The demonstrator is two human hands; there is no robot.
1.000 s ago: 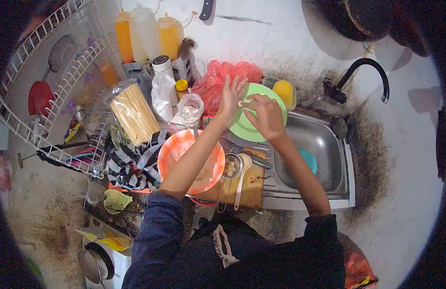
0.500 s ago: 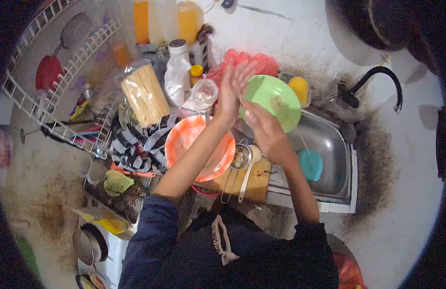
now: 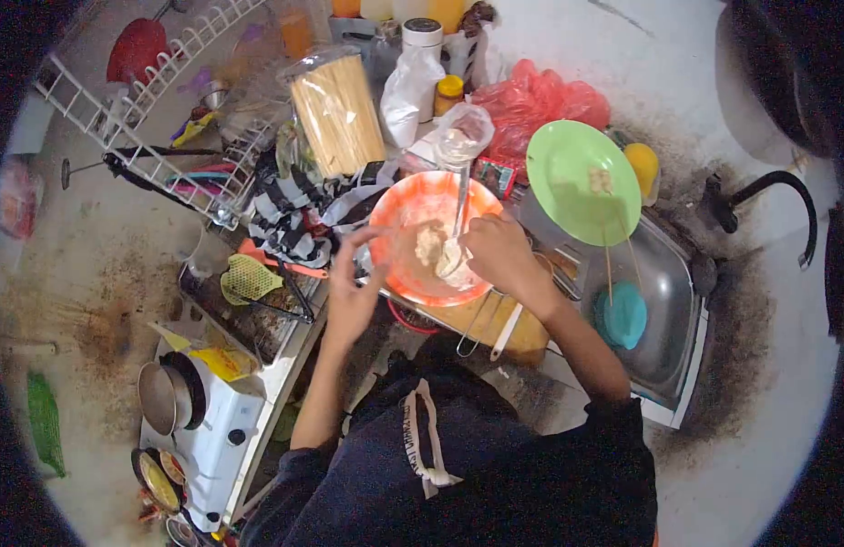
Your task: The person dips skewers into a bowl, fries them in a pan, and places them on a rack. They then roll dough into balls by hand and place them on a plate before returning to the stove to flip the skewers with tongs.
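Observation:
An orange-and-white bowl (image 3: 387,202) holds pale, sticky dough (image 3: 428,244) and a metal spoon (image 3: 462,196), its handle leaning on the far rim. My left hand (image 3: 352,296) is at the bowl's left edge, its fingers spread and holding nothing. Over the right side of the bowl, my right hand (image 3: 504,255) has curled fingers close to the spoon's dough-covered end. Whatever those fingertips may hold is hidden. A green plate (image 3: 568,150) with a few small pale pieces and two skewers (image 3: 610,273) stands behind my right hand, beside the sink.
The steel sink (image 3: 663,301) at right contains a turquoise bowl (image 3: 621,319), under a black tap (image 3: 768,187). Behind the orange bowl are packed skewers (image 3: 338,114), a small plastic bag (image 3: 461,135) and red plastic bags (image 3: 531,105). A white stove (image 3: 223,428) is at lower left.
My hands have parted from near each other beside the green plate and come down to the orange bowl. The camera view has shifted, so everything sits differently in frame.

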